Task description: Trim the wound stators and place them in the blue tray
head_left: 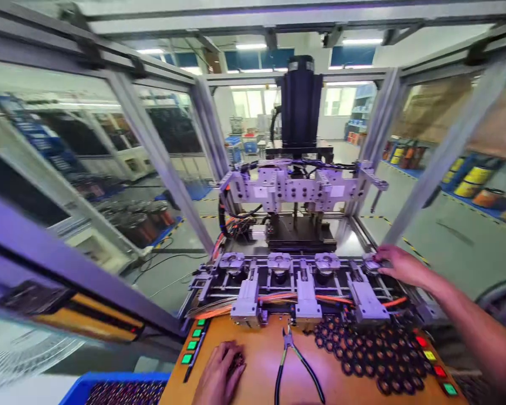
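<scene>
My left hand [220, 371] rests low over the orange worktop, its fingers curled around small dark, coppery parts [236, 361] that are partly hidden. My right hand [398, 265] reaches to the rightmost round fixture [370, 263] of the machine. Its thumb and fingertips close at the fixture's top; whatever they pinch is too small to make out. Three similar fixtures, such as the one at far left [233, 262], stand in a row beside it. Between my hands lie cutting pliers [287, 340], jaws toward the machine and dark handles spread toward me.
Many black rings [371, 351] lie at the worktop's right. Green buttons [194, 343] line its left edge; coloured buttons [430, 355] line the right. A blue bin [78, 388] of small parts stands lower left. Metal frame posts [164, 163] and a black motor [301, 104] surround the fixtures.
</scene>
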The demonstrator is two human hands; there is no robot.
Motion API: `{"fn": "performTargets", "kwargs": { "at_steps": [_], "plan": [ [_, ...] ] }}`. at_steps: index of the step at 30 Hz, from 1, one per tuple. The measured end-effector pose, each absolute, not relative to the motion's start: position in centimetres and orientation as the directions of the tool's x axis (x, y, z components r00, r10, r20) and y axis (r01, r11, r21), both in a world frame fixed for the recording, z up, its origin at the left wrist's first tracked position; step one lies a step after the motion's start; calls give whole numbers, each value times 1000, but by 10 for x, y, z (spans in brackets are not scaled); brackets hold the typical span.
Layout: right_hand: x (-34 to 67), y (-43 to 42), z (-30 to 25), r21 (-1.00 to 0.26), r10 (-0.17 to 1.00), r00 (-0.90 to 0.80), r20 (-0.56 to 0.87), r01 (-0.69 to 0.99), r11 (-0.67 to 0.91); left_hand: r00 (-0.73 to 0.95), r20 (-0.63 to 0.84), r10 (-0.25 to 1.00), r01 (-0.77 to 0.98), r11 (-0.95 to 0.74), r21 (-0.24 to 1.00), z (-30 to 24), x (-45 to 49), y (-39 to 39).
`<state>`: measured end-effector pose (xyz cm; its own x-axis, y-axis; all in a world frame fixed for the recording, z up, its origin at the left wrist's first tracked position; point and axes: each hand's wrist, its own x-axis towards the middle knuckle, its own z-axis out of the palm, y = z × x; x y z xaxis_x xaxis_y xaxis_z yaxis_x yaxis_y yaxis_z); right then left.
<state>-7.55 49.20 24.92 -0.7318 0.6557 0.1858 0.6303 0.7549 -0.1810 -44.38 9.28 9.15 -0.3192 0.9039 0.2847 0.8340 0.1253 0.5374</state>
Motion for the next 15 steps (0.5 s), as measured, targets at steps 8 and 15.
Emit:
{"fn": "performTargets", "kwargs": {
  "at_steps": [8,15],
  "plan": [
    [-67,539,232,-256,581,-799,158,535,805,-445,262,856,772,219,597,98,-432,82],
    [-99,480,284,-373,478,-831,284,363,854,-506,246,827,706,233,669,99,-426,77]
  ]
}}
